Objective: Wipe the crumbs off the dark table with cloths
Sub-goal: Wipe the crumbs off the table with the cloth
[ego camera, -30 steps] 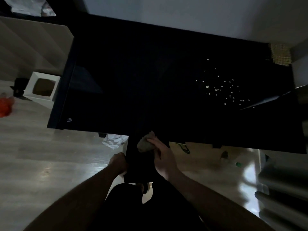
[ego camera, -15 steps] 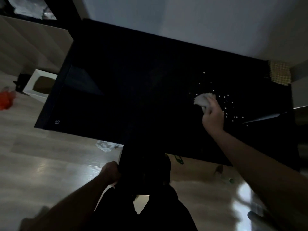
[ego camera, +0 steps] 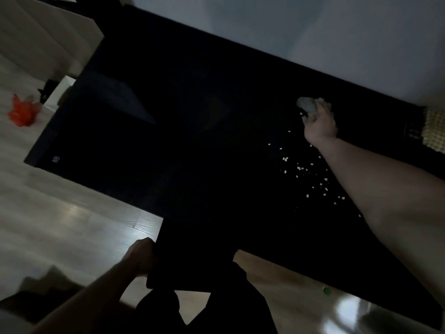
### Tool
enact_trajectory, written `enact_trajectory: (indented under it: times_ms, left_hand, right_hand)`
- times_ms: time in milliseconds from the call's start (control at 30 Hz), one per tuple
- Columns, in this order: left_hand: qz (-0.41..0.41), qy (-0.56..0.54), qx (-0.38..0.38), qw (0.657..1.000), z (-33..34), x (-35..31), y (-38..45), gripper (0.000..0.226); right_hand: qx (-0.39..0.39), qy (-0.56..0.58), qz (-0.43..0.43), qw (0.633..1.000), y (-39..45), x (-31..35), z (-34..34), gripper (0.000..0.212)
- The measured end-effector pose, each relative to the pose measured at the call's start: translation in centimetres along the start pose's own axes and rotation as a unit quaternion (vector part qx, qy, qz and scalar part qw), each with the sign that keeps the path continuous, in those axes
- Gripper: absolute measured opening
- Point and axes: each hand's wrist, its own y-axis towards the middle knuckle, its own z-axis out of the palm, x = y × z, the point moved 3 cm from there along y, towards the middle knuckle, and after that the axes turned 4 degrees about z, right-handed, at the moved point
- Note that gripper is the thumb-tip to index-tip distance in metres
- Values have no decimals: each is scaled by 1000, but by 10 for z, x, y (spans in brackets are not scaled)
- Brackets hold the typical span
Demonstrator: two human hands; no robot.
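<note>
The dark table fills the middle of the view. Several pale crumbs lie scattered on its right part. My right hand is stretched far across the table, shut on a crumpled pale cloth that rests on the surface just beyond the crumbs. My left hand is low at the near edge, gripping the side of a flat black object held below the table edge; what this object is stays too dark to tell.
A pale wall runs behind the table. A yellowish textured thing sits at the table's far right end. On the wooden floor lie an orange object, a white box at the left, and a small green item.
My right hand carried the cloth from the near edge out over the table, past the crumbs to their far side. The left hand stayed on the black object. The view tilted.
</note>
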Motion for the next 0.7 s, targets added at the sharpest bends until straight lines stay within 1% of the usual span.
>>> enact_trajectory:
  times_ms: [67, 100, 200, 300, 367, 467, 533, 633, 700]
  left_hand:
    - [-10, 2, 0, 1000, 5, -4, 0, 15]
    - [-13, 7, 2, 1000, 8, -8, -1, 15]
    - [-18, 18, 2, 1000, 11, -19, -5, 11]
    - [-30, 5, 11, 999, 12, -28, -9, 11]
    - [-24, 1, 17, 1000, 12, -33, -10, 9]
    - [-11, -2, 22, 1000, 11, -39, -7, 17]
    - [-1, 6, 26, 1000, 10, -45, -7, 16]
    - [6, 12, 33, 999, 11, -52, -9, 24]
    - [6, 12, 38, 999, 13, -54, -9, 25]
  right_hand:
    - [29, -56, 18, 998, 2, 3, 15, 58]
    - [30, -70, 8, 997, -1, 6, 20, 59]
    - [5, -72, -94, 993, -24, 9, 33, 60]
    - [16, -67, -183, 981, -73, 9, 48, 59]
    - [24, -58, -219, 974, -112, 12, 58, 57]
    - [51, -31, -253, 966, -170, 10, 74, 54]
    - [83, -3, -272, 959, -209, 8, 85, 53]
    - [130, 61, -291, 946, -274, 7, 102, 49]
    - [155, 68, -301, 939, -318, 8, 116, 51]
